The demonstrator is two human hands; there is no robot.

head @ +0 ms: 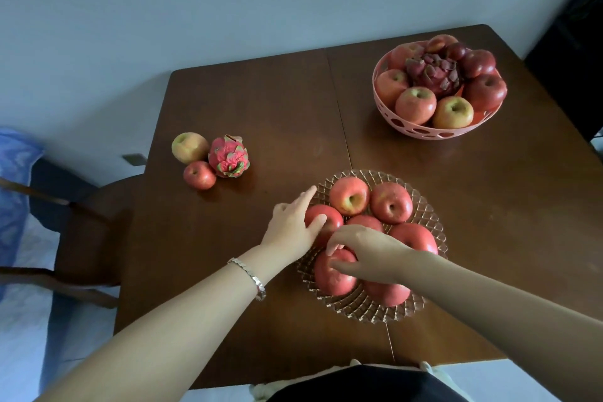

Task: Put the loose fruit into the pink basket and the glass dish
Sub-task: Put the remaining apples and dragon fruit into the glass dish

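Observation:
The glass dish (430, 215) sits near the front of the table and holds several red apples. My left hand (295, 225) rests on the apple (332, 222) at the dish's left side, fingers spread. My right hand (365, 253) lies curled over the front-left apple (329, 277), fingertips touching it. The pink basket (424, 130) at the back right is piled with apples around a dark dragon fruit (434, 73). Loose on the table at the left lie a yellow-green apple (189, 147), a small red apple (199, 174) and a pink dragon fruit (229, 157).
The brown wooden table (267, 108) has a seam running front to back beside the dish. A wooden chair (85, 206) stands off its left edge. A pale wall lies behind, and something dark stands at the far right.

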